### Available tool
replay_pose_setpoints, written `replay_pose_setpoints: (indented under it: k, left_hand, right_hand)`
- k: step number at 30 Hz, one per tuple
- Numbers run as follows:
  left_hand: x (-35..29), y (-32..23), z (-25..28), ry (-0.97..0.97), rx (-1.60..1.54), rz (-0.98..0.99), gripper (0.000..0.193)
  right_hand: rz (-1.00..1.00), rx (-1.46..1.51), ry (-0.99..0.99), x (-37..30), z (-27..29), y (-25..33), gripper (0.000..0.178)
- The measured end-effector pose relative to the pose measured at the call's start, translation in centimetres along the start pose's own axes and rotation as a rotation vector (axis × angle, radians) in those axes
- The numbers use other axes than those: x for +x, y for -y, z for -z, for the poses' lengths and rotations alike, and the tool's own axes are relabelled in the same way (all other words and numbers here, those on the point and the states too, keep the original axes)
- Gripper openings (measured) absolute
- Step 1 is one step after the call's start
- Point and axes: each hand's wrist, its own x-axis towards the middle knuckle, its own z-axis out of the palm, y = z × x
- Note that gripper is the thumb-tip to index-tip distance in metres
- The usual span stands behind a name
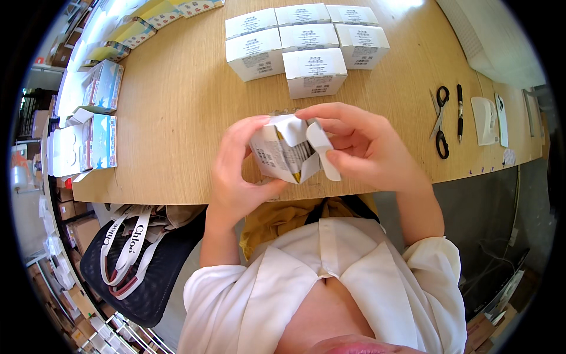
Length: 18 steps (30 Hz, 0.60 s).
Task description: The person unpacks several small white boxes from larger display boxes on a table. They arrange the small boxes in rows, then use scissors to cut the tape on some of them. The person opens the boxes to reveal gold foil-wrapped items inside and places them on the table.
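- Box [287, 154], small and white with its flaps open, sits above the near edge of the table [177, 118], held between both hands.
- Left hand [239, 171] grips the box's left side, fingers curled around it.
- Right hand [359, 147] pinches a flap, fingers closed on it.
- Seven closed white boxes [306, 44] stand farther back on the table.
- Scissors [440, 121] and pen [460, 112] lie toward the table's right end.
- Blue-and-white cartons [100, 112] line the table's left edge.
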Motion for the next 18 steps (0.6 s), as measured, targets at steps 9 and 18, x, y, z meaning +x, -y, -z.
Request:
replay_pose_setpoints:
  k: [9,18]
  left_hand:
    - [-2.1,1.0,-3.8,-0.358,0.000,0.171,0.083]
    - [-3.2,1.8,-4.5,-0.411,-0.008,0.242,0.096]
  right_hand:
    - [0.367,-0.493,-0.288,0.3,-4.6,-1.7,0.061]
    - [0.223,-0.031,-0.550,3.7,-4.5,-2.7,0.027]
